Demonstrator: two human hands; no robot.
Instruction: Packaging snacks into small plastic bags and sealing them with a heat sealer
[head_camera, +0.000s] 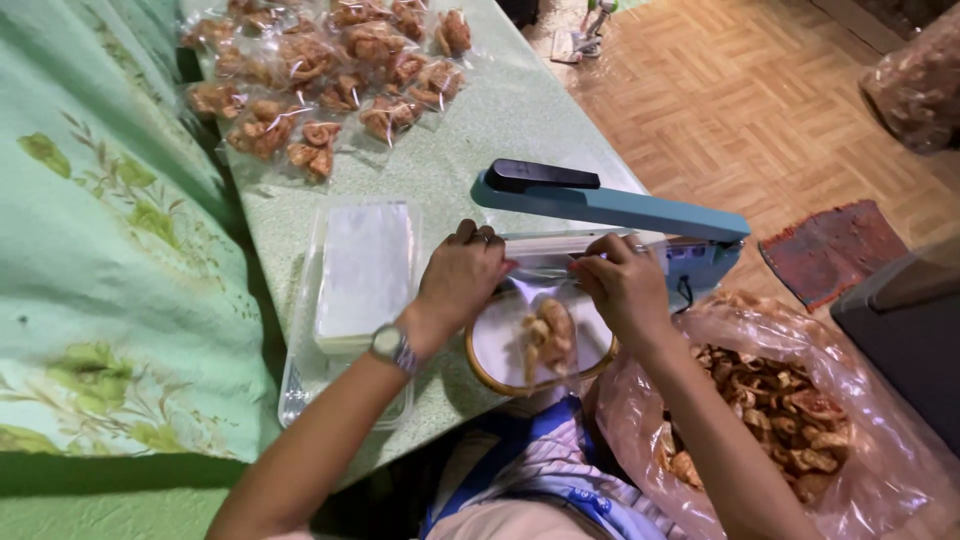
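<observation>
Both hands up at the sealer (640, 215), arm raised, blue. Left hand (462, 280) pinched shut on the left corner of the clear bag (545, 320), knuckles up, wrist bent back, watch (391, 345) showing. Right hand (622, 283) gripping the right corner, fingers curled down over the bar. Bag mouth laid across the sealing strip, belly hanging over a plate (500, 370) with dried pieces inside. Probably light, thin, slippery film; contents likely brittle. Best held by the top corners, stretched flat. Sealed packs (320, 80) well apart up the table (500, 110); big sack (780, 400) beside right forearm.
</observation>
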